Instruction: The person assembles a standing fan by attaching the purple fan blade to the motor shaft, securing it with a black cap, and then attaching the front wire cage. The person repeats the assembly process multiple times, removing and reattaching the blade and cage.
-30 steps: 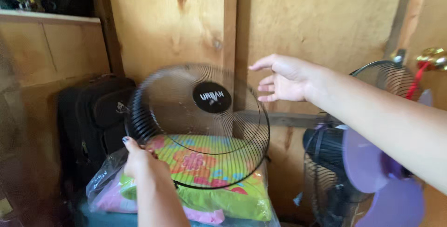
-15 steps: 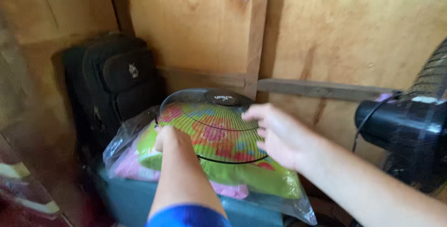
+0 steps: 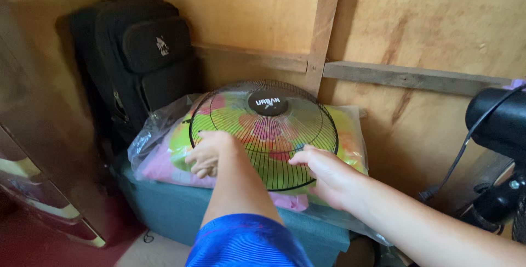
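Note:
A black wire fan grille (image 3: pixel 247 136) with a round black centre cap lies flat on a clear plastic bag of flowered green and pink bedding (image 3: pixel 352 135). My left hand (image 3: pixel 209 152) grips the grille's left rim, fingers curled under it. At the front right rim, my right hand (image 3: pixel 324 175) holds on with its fingertips on the wires. A blue sleeve covers my left upper arm.
The bedding bag sits on a teal box (image 3: pixel 164 209). A black bag (image 3: pixel 143 53) stands upright in the corner behind. Plywood wall (image 3: pixel 246 9) with wooden battens is at the back. A black fan motor (image 3: pixel 499 124) with cord stands at the right, a glossy brown cabinet side (image 3: pixel 38 135) at the left.
The grille went from upright in the air to lying flat on the bedding bag. My right hand came down onto its rim, and the view dropped lower.

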